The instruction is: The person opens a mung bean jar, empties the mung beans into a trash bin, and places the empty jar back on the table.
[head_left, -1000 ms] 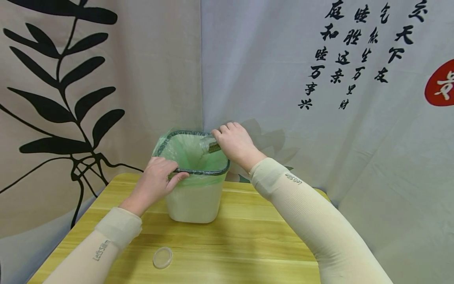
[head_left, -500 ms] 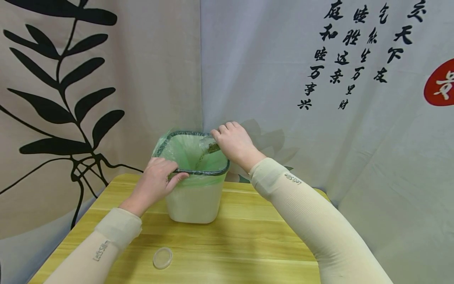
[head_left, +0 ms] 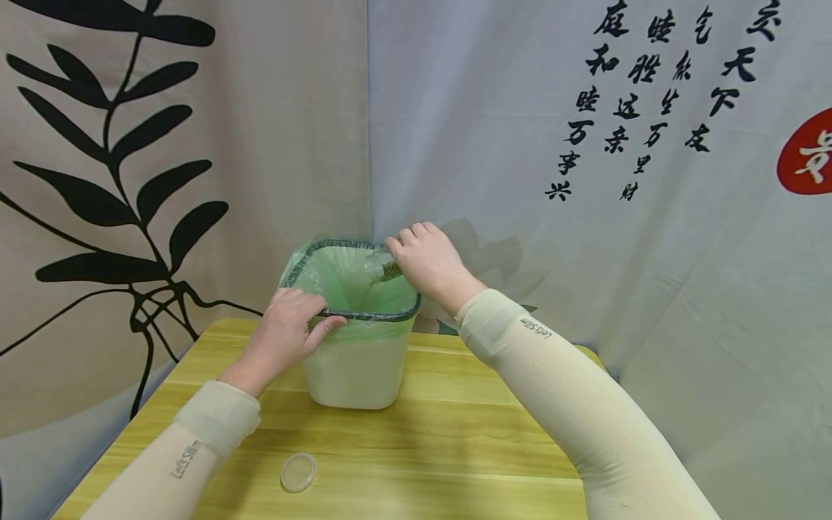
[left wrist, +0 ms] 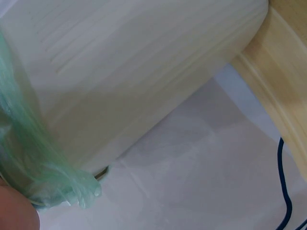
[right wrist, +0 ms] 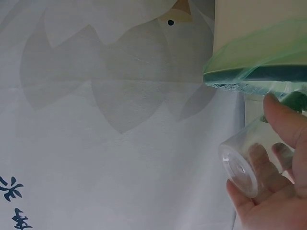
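A pale trash can [head_left: 356, 375] stands on the wooden table, lined with a green plastic bag [head_left: 338, 278] folded over its dark rim. My left hand [head_left: 286, 328] grips the rim at the front left corner, thumb lying along the front edge. Over the opening, my right hand [head_left: 434, 263] holds a clear jar [head_left: 375, 267] tilted mouth-down toward the inside. Small greenish-brown bits [head_left: 391, 271] lie in the jar, and a faint trail falls from its mouth. In the right wrist view the fingers wrap the jar [right wrist: 240, 165], its base facing the camera. The can's bottom is hidden.
A round clear lid [head_left: 298, 472] lies on the table [head_left: 416, 462] in front of the can. Pale cloth curtains [head_left: 292, 130] with printed leaves and characters hang close behind and beside the table. The table's left edge slopes away beside my left forearm.
Fewer bits show in the jar than before; a denser trail fell half a second ago and is thinner now. My right hand has shifted very slightly left; the left hand stays in place.
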Available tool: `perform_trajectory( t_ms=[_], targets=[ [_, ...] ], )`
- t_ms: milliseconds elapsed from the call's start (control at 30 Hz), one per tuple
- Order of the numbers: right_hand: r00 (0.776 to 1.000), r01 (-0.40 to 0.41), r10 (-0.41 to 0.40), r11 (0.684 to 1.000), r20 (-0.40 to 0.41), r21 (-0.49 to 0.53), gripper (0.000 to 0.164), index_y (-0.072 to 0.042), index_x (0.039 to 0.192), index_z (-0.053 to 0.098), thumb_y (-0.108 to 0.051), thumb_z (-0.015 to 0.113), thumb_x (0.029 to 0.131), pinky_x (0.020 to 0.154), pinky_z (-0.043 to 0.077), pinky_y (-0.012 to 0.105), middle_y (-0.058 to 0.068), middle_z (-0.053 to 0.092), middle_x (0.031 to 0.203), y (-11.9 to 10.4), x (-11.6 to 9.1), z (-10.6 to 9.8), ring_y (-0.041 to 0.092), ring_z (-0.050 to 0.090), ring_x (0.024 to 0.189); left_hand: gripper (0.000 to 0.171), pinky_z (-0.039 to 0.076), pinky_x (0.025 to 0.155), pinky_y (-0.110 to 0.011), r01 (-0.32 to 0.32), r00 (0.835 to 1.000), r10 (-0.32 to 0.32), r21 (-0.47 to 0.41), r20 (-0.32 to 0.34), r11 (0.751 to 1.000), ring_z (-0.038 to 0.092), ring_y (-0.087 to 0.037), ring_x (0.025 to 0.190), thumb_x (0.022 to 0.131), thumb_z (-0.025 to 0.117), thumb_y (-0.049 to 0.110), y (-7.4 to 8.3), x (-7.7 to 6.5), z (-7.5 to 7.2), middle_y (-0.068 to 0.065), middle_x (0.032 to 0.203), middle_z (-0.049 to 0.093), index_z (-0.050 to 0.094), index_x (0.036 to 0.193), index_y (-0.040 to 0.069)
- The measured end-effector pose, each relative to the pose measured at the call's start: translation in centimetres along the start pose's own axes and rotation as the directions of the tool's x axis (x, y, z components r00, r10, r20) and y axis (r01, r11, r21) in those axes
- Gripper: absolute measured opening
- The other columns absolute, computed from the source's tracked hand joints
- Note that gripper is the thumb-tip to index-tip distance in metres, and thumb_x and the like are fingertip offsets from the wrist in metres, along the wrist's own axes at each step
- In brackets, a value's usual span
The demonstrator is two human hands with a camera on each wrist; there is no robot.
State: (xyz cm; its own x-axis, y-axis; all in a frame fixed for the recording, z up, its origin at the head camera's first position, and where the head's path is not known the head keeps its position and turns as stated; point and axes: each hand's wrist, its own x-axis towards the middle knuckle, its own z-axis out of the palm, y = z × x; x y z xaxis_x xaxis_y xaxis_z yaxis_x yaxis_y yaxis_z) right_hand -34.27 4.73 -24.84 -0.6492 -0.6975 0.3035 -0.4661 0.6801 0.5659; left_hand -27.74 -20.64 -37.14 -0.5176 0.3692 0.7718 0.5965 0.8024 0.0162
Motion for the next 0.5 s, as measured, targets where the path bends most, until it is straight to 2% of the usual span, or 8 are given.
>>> perform_trajectory(
  t_ms=[267,500],
  targets=[
    [1.000,0.000,0.000,1.000,0.013,-0.005,0.035,-0.017,0.147,0.062,-0.012,0.052,0.113,0.117,0.047,0.042,0.006,0.070,0.136,-0.11,0.09,-0.06,0.029,0.064,0.129,0.050,0.046,0.085,-0.044,0.002,1.000,-0.002,-0.001,-0.001,1.000,0.046,-0.017,0.069,0.103,0.060,0.056,-0.11,-0.07,0.06,0.006,0.064,0.045,0.049,0.074,0.017],
    [1.000,0.001,0.000,1.000,0.027,-0.014,0.037,-0.018,0.149,0.060,-0.012,0.052,0.113,0.118,0.047,0.041,0.005,0.069,0.138,-0.18,0.13,-0.06,0.029,0.063,0.131,0.053,0.045,0.084,-0.044,-0.007,1.000,0.007,-0.005,-0.008,1.000,0.046,-0.019,0.069,0.103,0.053,0.061,-0.15,-0.08,0.09,0.005,0.064,0.045,0.049,0.074,0.016]
  ],
)
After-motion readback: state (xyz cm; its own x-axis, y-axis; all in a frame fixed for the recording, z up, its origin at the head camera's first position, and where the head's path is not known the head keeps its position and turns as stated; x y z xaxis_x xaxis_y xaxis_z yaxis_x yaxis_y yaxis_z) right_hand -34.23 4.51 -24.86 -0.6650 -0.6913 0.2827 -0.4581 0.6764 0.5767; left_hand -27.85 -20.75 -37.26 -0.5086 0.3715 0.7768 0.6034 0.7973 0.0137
